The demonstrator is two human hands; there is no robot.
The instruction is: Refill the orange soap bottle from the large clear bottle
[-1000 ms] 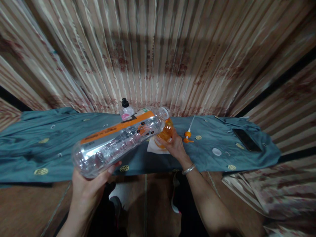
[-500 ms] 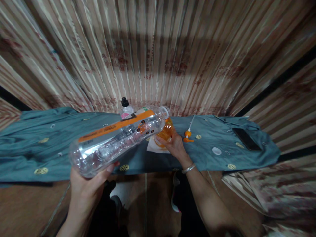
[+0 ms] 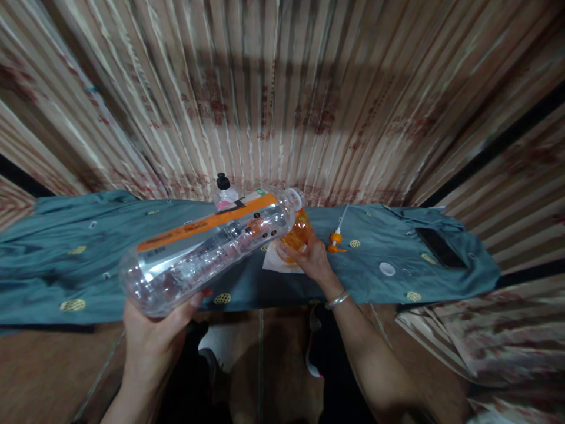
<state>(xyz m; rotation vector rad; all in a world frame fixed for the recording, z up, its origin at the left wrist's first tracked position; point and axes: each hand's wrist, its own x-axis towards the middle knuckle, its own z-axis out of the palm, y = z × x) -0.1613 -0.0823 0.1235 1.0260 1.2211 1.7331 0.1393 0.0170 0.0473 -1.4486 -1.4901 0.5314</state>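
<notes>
My left hand (image 3: 161, 327) grips a large clear plastic bottle (image 3: 212, 250) from below, near its base. An orange and silver label wraps the bottle, which lies tilted with its neck up and to the right. Its mouth is at the top of an orange bottle (image 3: 295, 235); whether the two touch I cannot tell. My right hand (image 3: 315, 259) is wrapped round the orange bottle, which stands on a white cloth or tissue (image 3: 276, 263). An orange pump head (image 3: 335, 240) with a white tube lies just right of that hand.
A clear bottle with a black cap (image 3: 224, 188) stands behind the large one. On the blue-green cloth (image 3: 371, 282) to the right lie a white round cap (image 3: 387, 269) and a black phone (image 3: 440, 247). A pleated curtain (image 3: 282, 106) hangs behind the table.
The base of the large bottle has shifted slightly left, along with my left hand. My right hand keeps its hold on the orange bottle, nearly unmoved.
</notes>
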